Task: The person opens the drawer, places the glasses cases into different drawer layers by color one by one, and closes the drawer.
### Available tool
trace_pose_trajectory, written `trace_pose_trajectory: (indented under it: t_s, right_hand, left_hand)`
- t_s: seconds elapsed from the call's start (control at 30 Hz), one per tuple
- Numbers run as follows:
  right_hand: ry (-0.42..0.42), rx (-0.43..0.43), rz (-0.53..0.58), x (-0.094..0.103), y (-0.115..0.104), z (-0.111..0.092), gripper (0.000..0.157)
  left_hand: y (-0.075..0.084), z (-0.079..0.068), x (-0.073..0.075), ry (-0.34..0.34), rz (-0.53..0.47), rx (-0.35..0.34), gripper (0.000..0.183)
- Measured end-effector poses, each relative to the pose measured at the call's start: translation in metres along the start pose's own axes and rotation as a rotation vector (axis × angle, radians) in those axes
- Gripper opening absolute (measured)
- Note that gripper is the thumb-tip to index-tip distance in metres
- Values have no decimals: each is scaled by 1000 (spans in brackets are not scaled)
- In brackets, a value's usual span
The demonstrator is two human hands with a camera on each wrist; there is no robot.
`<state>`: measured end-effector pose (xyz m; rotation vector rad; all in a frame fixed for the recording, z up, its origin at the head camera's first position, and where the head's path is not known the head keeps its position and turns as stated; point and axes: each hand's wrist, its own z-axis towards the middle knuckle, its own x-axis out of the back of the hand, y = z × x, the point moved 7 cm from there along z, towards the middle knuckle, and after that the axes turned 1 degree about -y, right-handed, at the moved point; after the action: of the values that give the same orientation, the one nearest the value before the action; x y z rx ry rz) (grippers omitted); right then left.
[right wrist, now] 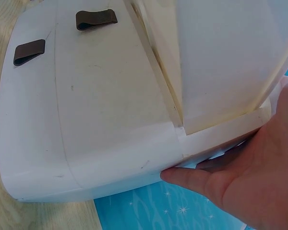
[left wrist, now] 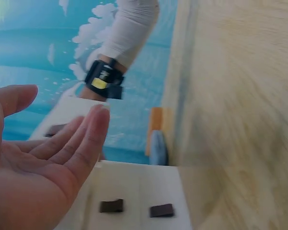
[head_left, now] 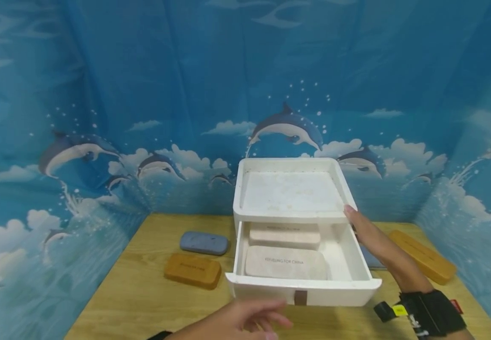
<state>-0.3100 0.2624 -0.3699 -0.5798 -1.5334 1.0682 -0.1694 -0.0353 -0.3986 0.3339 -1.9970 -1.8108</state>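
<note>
1. White plastic drawer unit (head_left: 288, 189) stands on the worktop, my right grip (head_left: 370, 238) touching its right side, with one digit laid straight along the upper edge. My other fingers are mostly hidden, so I cannot tell how far they bend.
2. My left grip (head_left: 251, 316) holds nothing; its fingers are loosely bent and spread a little, just in front of the unit, near a brown strap-like pull tab (head_left: 300, 297). The wrist views show a second such tab below that one.
3. That upper tab belongs to a white plastic drawer (head_left: 262, 293), which sticks out towards me.
4. Inside it lie two oblong cream cases with rounded corners: a front case (head_left: 285, 264) with dark lettering and a rear case (head_left: 285, 236), partly under the unit's top.
5. Left of the unit, a grey-blue rounded case (head_left: 204, 242) lies behind a mustard-orange oblong case (head_left: 192, 270).
6. Right of the unit are another mustard-orange case (head_left: 424, 257) and a second grey-blue case (head_left: 370, 259), partly hidden by my arm.
7. Beneath everything is the pale wood-grained worktop (head_left: 130, 288); behind hangs a blue dolphin-print curtain (head_left: 211, 71).
</note>
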Motion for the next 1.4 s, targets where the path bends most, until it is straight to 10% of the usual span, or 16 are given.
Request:
trace_pose_trajectory:
  t_s: [0.37, 0.73, 0.97, 1.4]
  right_hand:
    - [-1, -15, -7, 0, 1, 3, 69]
    - [9, -14, 0, 1, 0, 3, 67]
    - [3, -16, 8, -1, 0, 1, 65]
    - [7, -11, 13, 0, 2, -1, 65]
  left_hand:
    - [-23, 15, -13, -68, -283, 34, 61]
    - [-19, 31, -30, 46, -533, 48, 36]
    - [-17, 50, -29, 99, -425, -17, 38]
    - [-8, 61, -20, 435, -194, -56, 52]
